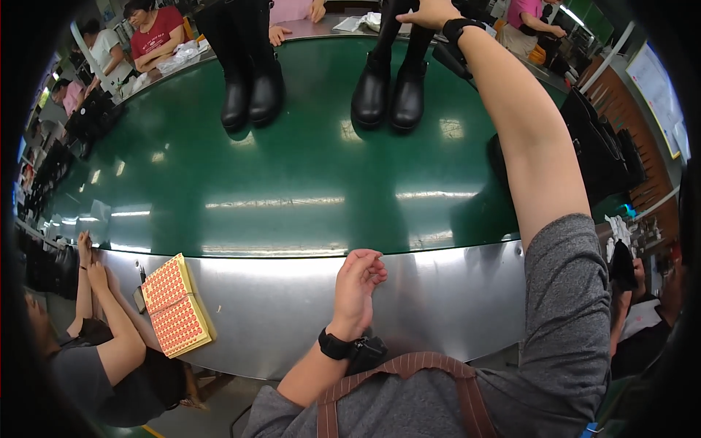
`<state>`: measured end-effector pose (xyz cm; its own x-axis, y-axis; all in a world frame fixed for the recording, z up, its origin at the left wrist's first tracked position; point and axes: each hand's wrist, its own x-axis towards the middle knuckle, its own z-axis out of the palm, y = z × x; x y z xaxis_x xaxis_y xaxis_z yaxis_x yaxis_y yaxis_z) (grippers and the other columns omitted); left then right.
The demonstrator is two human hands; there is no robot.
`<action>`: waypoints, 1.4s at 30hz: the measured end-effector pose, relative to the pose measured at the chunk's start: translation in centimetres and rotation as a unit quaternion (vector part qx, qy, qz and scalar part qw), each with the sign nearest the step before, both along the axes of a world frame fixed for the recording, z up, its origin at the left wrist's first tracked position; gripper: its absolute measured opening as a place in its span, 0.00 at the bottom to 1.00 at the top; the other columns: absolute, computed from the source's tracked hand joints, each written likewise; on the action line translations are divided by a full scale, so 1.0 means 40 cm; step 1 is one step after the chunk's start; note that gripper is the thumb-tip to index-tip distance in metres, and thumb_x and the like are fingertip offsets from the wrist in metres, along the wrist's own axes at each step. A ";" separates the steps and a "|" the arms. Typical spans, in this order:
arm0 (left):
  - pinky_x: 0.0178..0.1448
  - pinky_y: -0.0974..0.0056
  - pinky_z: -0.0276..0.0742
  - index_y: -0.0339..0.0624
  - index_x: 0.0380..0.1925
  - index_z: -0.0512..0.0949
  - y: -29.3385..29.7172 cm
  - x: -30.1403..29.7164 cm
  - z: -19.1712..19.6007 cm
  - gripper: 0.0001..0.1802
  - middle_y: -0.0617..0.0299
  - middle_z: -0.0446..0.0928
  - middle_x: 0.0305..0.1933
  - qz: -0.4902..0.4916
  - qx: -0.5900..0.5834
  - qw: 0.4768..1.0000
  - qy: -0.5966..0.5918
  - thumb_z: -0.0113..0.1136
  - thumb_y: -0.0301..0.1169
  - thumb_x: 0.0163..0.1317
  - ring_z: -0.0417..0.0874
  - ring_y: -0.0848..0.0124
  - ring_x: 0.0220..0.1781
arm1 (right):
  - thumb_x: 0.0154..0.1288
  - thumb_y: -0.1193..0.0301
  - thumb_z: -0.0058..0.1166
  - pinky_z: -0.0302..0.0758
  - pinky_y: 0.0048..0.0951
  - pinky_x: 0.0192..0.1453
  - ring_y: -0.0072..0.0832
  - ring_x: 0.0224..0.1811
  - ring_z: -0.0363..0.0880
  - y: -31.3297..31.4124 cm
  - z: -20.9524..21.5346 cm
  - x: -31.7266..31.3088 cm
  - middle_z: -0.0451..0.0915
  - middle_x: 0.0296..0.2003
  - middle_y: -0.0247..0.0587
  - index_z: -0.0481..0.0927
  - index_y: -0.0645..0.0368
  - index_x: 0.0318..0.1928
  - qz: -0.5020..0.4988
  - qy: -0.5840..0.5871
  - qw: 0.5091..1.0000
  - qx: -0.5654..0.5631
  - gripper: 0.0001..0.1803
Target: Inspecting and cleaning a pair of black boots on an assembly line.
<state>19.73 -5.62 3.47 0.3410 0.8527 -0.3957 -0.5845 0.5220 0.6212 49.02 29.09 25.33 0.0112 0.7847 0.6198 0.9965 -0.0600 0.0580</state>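
A pair of black boots (371,95) stands upright on the green tabletop (292,168) at the far right. At their shafts is my right hand (431,13), arm stretched forward, its thumb against the left boot's shaft. The upper edge of the picture cuts off its fingers in part. My left hand (360,283) hovers by the near metal edge, fingers curled and thumb pressed to the forefinger. Whatever may lie in that pinch is too small to make out. Another pair of black boots (252,91) stands upright further left.
A stack of yellow sheets with red round stickers (175,306) lies on the metal ledge (277,292) at left. A co-worker's hands (91,255) are beside it. Black boots or bags (591,146) crowd the right side. Several people sit or stand across the table.
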 end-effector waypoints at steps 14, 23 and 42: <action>0.46 0.64 0.75 0.40 0.39 0.74 -0.012 0.011 0.000 0.08 0.62 0.75 0.34 -0.050 -0.010 0.999 -0.009 0.51 0.33 0.69 0.77 0.70 0.37 | 0.43 0.33 0.66 0.67 0.50 0.68 0.59 0.65 0.68 -0.192 -0.426 -0.037 0.68 0.61 0.69 0.55 0.65 0.72 -0.057 0.406 0.911 -0.051 0.66; 0.48 0.66 0.73 0.41 0.39 0.75 -0.008 0.009 -0.006 0.07 0.64 0.75 0.34 -0.067 -0.025 0.997 -0.006 0.52 0.33 0.69 0.76 0.72 0.38 | 0.39 0.44 0.75 0.66 0.48 0.70 0.58 0.68 0.64 -0.105 -0.622 -0.056 0.60 0.66 0.70 0.41 0.57 0.76 -0.086 0.364 0.913 -0.163 0.72; 0.46 0.65 0.74 0.41 0.38 0.74 -0.011 0.020 -0.012 0.07 0.62 0.75 0.34 -0.072 -0.027 0.997 0.001 0.50 0.31 0.69 0.76 0.70 0.36 | 0.50 0.50 0.72 0.69 0.38 0.68 0.49 0.67 0.69 -0.173 -0.673 -0.012 0.65 0.66 0.65 0.53 0.60 0.74 0.002 0.439 0.890 -0.126 0.58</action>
<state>20.53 -6.05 2.99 0.4564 0.7731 -0.4405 -0.5000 0.6324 0.5917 48.56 22.18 -1.60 0.4022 0.8981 0.1779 0.6642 -0.1524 -0.7319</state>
